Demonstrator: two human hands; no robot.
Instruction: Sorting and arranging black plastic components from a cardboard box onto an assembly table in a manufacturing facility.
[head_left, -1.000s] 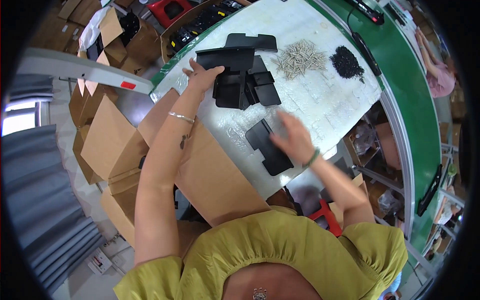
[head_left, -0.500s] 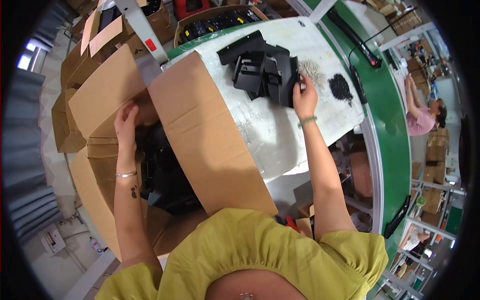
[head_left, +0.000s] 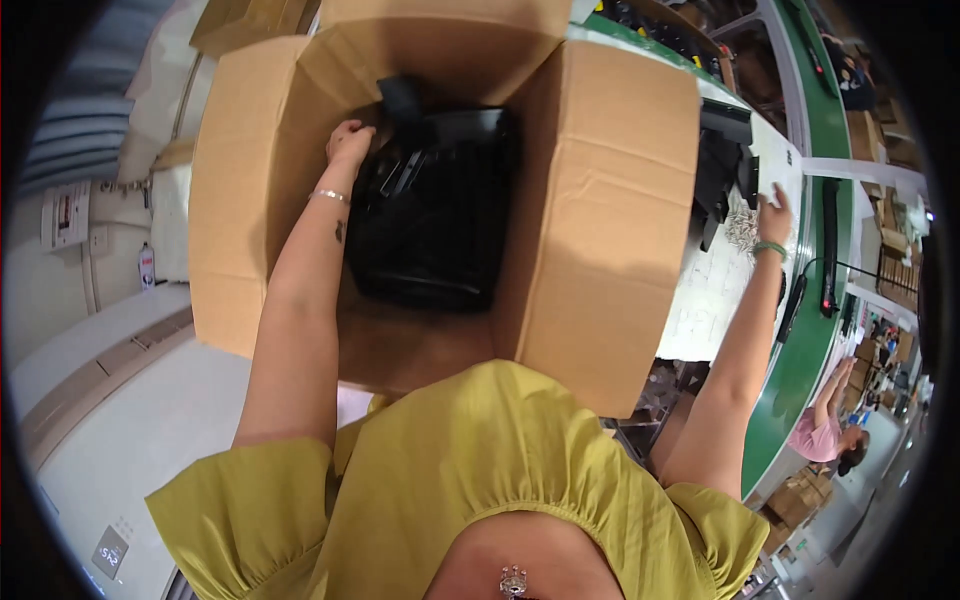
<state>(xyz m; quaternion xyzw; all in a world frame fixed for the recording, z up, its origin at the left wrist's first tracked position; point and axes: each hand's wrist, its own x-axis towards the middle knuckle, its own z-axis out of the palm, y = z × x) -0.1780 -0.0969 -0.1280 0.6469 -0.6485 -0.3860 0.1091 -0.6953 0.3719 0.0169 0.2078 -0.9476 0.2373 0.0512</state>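
Observation:
Inside an open cardboard box [head_left: 625, 200] lies a stack of glossy black plastic parts [head_left: 440, 220]. My left hand [head_left: 350, 143] reaches in along the box's left inner wall, its fingers curled beside the stack's far left corner. A smaller black piece [head_left: 400, 100] stands tilted close to those fingers; whether they grip anything is hidden. Over the white table surface [head_left: 695, 310], right of the box, my right hand [head_left: 773, 212] has thumb and fingers apart. Its fingertips are near the edge of a pile of black bent plates [head_left: 722, 155], and nothing shows in its grasp.
Small pale pieces [head_left: 741, 228] lie heaped beside my right hand. A green bench [head_left: 775, 400] runs along the right, with a long black tool [head_left: 828, 250] above it. Another person [head_left: 825, 435] in pink is farther right. A white appliance top [head_left: 130, 430] is at lower left.
My view has swung left, so the box now sits centrally. My left hand has gone from the flap area into the box. My right hand's fingers have come off the black plate.

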